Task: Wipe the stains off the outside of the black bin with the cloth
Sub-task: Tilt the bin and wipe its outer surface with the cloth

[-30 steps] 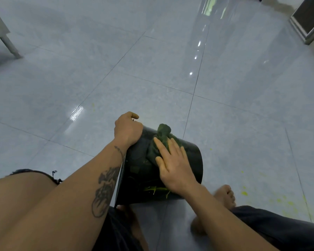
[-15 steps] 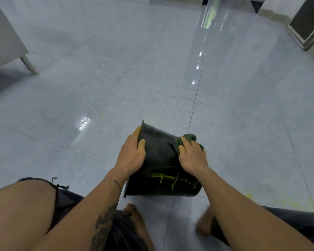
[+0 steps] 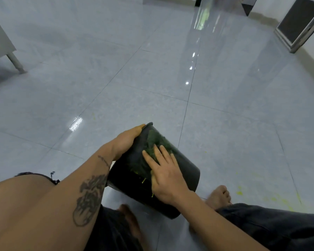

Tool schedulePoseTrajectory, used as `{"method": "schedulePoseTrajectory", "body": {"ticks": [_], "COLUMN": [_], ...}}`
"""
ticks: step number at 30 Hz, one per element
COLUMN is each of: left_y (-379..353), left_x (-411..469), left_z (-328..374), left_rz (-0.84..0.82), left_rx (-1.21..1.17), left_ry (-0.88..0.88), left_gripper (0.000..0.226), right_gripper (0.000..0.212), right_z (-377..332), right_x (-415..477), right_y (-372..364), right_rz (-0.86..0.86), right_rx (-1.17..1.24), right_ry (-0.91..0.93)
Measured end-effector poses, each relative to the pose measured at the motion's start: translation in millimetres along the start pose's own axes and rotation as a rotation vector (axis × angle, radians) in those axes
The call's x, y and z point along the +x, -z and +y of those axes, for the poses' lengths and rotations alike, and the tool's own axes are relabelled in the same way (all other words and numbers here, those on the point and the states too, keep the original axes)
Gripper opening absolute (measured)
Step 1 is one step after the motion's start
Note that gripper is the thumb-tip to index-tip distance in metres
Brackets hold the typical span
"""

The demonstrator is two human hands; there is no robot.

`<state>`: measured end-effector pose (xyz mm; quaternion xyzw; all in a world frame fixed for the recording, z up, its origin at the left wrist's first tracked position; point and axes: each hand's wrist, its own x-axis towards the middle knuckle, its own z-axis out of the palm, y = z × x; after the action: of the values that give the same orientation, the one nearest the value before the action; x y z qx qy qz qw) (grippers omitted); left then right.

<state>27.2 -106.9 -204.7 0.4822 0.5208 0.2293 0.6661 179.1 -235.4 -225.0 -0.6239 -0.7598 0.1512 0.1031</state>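
Note:
The black bin (image 3: 184, 171) lies tilted on its side on the tiled floor between my legs. My left hand (image 3: 124, 142) grips its far left rim and holds it steady. My right hand (image 3: 166, 175) lies flat on the bin's upper side, fingers spread, pressing a dark green cloth (image 3: 152, 151) against the plastic. Part of the cloth is hidden under my palm. A few yellow-green streaks (image 3: 144, 180) show on the bin just left of my right hand.
Yellow-green spatter (image 3: 240, 192) marks the floor at the right, near my bare right foot (image 3: 218, 196). A pale furniture leg (image 3: 16, 63) stands at the far left. A framed dark panel (image 3: 297, 20) leans at the back right wall.
My right hand slid the cloth back from the bin's far right edge onto its upper side and flattened out. The bin turned, so fewer yellow-green streaks show. My left hand shifted to the rim.

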Motion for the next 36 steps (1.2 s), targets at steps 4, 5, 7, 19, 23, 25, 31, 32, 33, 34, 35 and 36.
{"method": "schedulePoseTrajectory", "body": {"ticks": [4, 5, 7, 19, 23, 25, 31, 32, 33, 34, 35, 36], "left_y": [4.7, 3.3, -2.8, -4.4, -8.6, -13.8, -21.4, -20.3, -19.3, -18.8, -18.8, -19.5], "left_x": [-4.2, -5.3, -7.2, -7.1, -7.7, -5.8, -5.4, -6.6, -7.6, -7.8, -8.4, -8.3], "left_z": [-3.4, -1.7, 0.8, 11.3, 19.1, 21.0, 29.5, 31.7, 33.1, 34.1, 34.8, 34.8], "left_rz": [0.018, 0.044, 0.101, 0.119, 0.147, 0.173, 0.280, 0.291, 0.302, 0.314, 0.322, 0.332], "left_rx": [0.042, 0.088, 0.169, -0.072, -0.031, -0.024, -0.056, -0.079, -0.090, -0.088, -0.078, -0.070], "left_ry": [-0.080, -0.104, -0.154, 0.081, 0.199, 0.238, 0.273, 0.290, 0.304, 0.307, 0.306, 0.295], "left_gripper": [0.039, 0.038, 0.037, 0.019, 0.032, 0.034, 0.025, 0.022, 0.019, 0.017, 0.018, 0.019], "right_gripper": [0.063, 0.063, 0.062, 0.053, 0.058, 0.062, 0.060, 0.060, 0.061, 0.062, 0.062, 0.063], "right_z": [1.2, 3.7, 10.8, 69.6, 49.3, 31.8, -15.0, -8.8, 0.9, 12.0, 23.8, 33.8], "right_x": [24.3, 28.0, 31.7, -19.8, 0.2, 18.0, 25.1, 17.1, 8.2, -0.8, -8.6, -15.2], "right_y": [2.6, 2.1, 0.6, -12.4, -8.0, -3.1, -1.6, -1.7, -2.5, -3.0, -4.2, -4.0], "right_rz": [-0.013, -0.008, 0.017, 0.064, 0.067, 0.080, 0.027, 0.026, 0.023, 0.020, 0.014, 0.013], "right_rx": [0.108, 0.121, 0.147, 0.260, 0.246, 0.212, 0.146, 0.122, 0.084, 0.053, 0.043, 0.058], "right_ry": [-0.056, -0.081, -0.154, -0.565, -0.607, -0.534, -0.146, -0.084, -0.017, 0.039, 0.063, 0.050]}}
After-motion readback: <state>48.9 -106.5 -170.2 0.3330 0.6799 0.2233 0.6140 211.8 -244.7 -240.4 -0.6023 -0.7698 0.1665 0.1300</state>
